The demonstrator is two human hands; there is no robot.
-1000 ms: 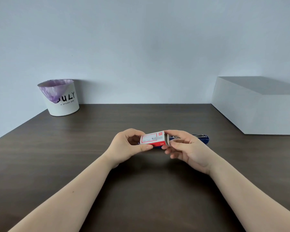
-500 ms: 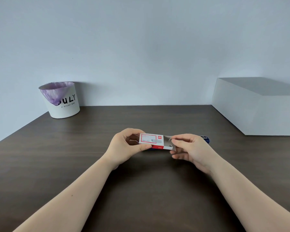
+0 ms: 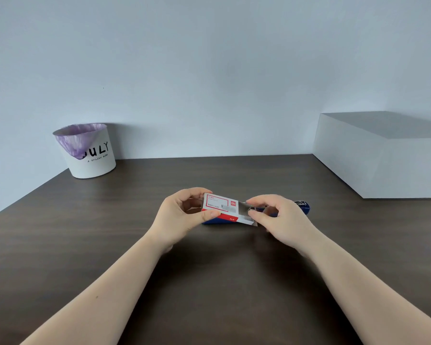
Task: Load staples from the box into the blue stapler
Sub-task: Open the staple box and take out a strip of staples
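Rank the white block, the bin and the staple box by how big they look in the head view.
1. White block
2. Bin
3. Staple box, smallest though nearest the camera, so the order seems safe.

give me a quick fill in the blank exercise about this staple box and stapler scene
1. The left hand holds the staple box by its ____ and white sleeve.
2. The right hand pinches the inner tray at the box's ____ end.
3. The stapler lying on the table behind the box is ____ in colour.
4. The white bin at the far left has a ____ liner.

Missing words: red; right; blue; purple
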